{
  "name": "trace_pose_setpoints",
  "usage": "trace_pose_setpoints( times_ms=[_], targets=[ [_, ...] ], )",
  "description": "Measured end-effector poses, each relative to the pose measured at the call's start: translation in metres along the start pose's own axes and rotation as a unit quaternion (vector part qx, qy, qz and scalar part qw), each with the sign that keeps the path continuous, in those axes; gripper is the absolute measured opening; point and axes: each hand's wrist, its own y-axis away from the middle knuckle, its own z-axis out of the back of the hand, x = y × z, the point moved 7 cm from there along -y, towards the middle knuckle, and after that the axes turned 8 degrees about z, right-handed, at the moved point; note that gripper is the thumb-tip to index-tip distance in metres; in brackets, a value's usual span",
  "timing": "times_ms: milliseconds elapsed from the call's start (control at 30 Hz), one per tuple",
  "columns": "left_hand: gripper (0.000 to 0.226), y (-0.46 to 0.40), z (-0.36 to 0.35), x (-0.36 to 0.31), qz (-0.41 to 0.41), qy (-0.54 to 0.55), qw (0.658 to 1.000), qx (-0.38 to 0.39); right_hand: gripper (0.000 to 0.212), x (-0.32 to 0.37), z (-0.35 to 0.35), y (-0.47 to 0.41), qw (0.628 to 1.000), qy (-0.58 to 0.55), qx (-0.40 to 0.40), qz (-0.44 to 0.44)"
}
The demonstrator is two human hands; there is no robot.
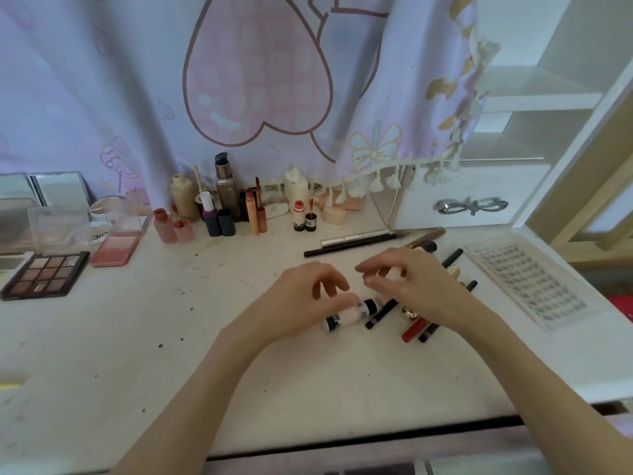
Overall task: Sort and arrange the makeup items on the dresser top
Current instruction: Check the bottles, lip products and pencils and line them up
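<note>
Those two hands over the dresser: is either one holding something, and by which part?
The left hand has its fingertips on the small white bottle with black ends, near its middle, lying on the dresser. The right hand hovers; whether it holds anything cannot be told.

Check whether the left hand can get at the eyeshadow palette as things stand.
Probably yes: bare dresser top lies between the left hand and the eyeshadow palette, though its fingers rest on a small white tube.

a home bedroom: white dresser top (pixel 137 337) crowded with makeup, cartoon heart curtain (pixel 257 80) behind.
</note>
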Motion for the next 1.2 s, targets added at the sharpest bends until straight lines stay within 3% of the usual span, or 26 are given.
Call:
trace_pose_setpoints(
  times_ms=[133,267,367,467,633,800,1200],
  targets=[
    [0.04,0.011,-0.017,0.008,-0.004,-0.047,0.998,0.038,0.033,-0.001,-0.013,0.019,0.989,0.141,0.046,0.025],
    [0.02,0.01,-0.01,0.01,-0.023,-0.037,0.998,-0.035,0.027,-0.001,-0.02,0.021,0.981,0.184,0.049,0.034],
    [0.015,0.013,0.002,0.007,-0.049,0.004,0.995,-0.092,0.014,0.007,-0.008,0.017,0.997,0.048,-0.031,0.048],
    [0.019,0.013,0.018,0.0,-0.063,0.064,0.982,-0.164,0.005,0.013,-0.001,0.008,0.986,-0.141,-0.09,0.017],
    [0.017,0.005,0.032,-0.005,-0.1,0.031,0.959,-0.263,0.026,0.005,-0.019,-0.017,0.896,-0.405,-0.12,-0.136],
    [0.004,-0.003,0.032,0.009,-0.057,0.097,0.95,-0.292,0.028,0.008,-0.037,-0.034,0.836,-0.517,-0.116,-0.143],
    [0.015,0.0,0.032,0.02,0.005,0.193,0.942,-0.276,0.023,0.017,-0.041,-0.031,0.894,-0.404,-0.186,-0.059]
  ],
)
